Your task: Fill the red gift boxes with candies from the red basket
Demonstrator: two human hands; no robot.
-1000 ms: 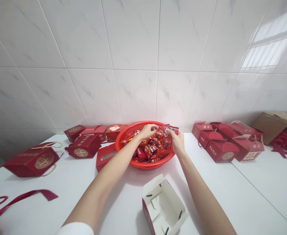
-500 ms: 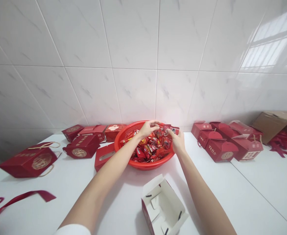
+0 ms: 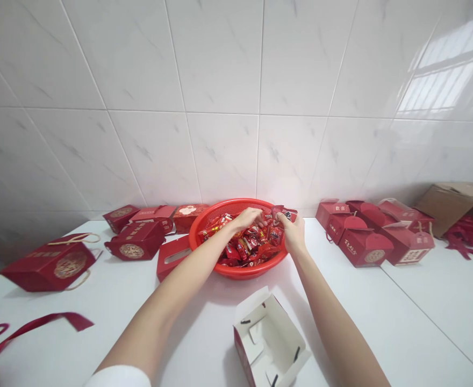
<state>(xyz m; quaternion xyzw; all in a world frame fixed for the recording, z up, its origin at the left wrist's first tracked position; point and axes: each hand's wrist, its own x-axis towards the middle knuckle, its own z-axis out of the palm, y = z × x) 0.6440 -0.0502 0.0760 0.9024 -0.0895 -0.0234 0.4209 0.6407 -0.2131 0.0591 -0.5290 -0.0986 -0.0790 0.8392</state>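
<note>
A red plastic basket (image 3: 242, 275) full of red-wrapped candies (image 3: 242, 247) stands against the wall. My right hand (image 3: 294, 232) is closed on red candy packets (image 3: 288, 213) above the basket's right side. Over the middle of the same basket is my left hand (image 3: 249, 217), its fingers curved down near the candies and apart, with no held candy visible. Between my forearms, nearer to me, sits an open gift box (image 3: 274, 336), its pale inside showing bare with dark slots in the walls.
Red gift boxes (image 3: 137, 244) stand left of the basket, one with cord handles (image 3: 73, 242). More closed red boxes (image 3: 365, 247) group at the right, beside a cardboard carton (image 3: 446, 207) with dark-red ribbons (image 3: 470, 234). Another ribbon (image 3: 47, 320) lies at front left.
My left hand has dipped slightly lower towards the candies, with its fingers more curled down. My right hand keeps its hold on the packets almost in place.
</note>
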